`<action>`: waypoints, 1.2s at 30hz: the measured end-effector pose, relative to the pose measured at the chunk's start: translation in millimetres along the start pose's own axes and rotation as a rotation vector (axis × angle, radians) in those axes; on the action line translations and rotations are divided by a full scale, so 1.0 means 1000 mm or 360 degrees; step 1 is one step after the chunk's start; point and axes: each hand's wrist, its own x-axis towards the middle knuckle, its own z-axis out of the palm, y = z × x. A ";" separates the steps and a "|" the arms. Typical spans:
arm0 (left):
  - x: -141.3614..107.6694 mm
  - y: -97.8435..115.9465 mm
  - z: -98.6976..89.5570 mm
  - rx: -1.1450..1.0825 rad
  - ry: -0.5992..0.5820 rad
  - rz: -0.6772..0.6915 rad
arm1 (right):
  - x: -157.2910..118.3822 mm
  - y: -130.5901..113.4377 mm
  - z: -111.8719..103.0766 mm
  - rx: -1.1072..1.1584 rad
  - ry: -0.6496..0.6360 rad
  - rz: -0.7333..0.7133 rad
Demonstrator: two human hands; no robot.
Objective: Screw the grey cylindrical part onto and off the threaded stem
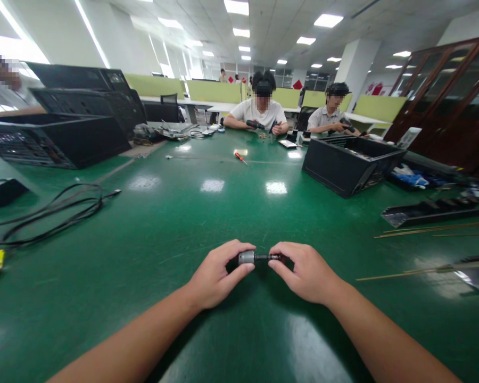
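Over the green table, between my hands, is a small grey metal cylinder (246, 257) with a thin dark shaft (261, 257) running out to the right. My left hand (219, 274) pinches the cylinder between thumb and fingers. At the other side, my right hand (303, 268) closes on a small dark end piece (274, 257) of the shaft. The two parts lie in one straight line, about level. Fingers hide part of both ends, and the tool's exact kind cannot be made out.
A red screwdriver (240, 157) lies farther up the green table (175, 202). Black computer cases (343, 165) stand right and left. Black cables (75, 205) lie left, thin brass-coloured rods (403, 274) right. Two people sit across, one holding a power drill (255, 124).
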 end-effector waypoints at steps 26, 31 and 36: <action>0.000 -0.003 0.000 0.0001 0.0040 -0.0044 | 0.001 0.007 -0.005 -0.0005 -0.0026 -0.0001; -0.001 -0.004 0.000 0.0006 0.0040 -0.0047 | 0.001 0.008 -0.005 -0.0018 -0.0019 0.0003; 0.000 -0.003 -0.001 0.0011 0.0042 -0.0049 | 0.002 0.008 -0.007 -0.0027 -0.0034 0.0005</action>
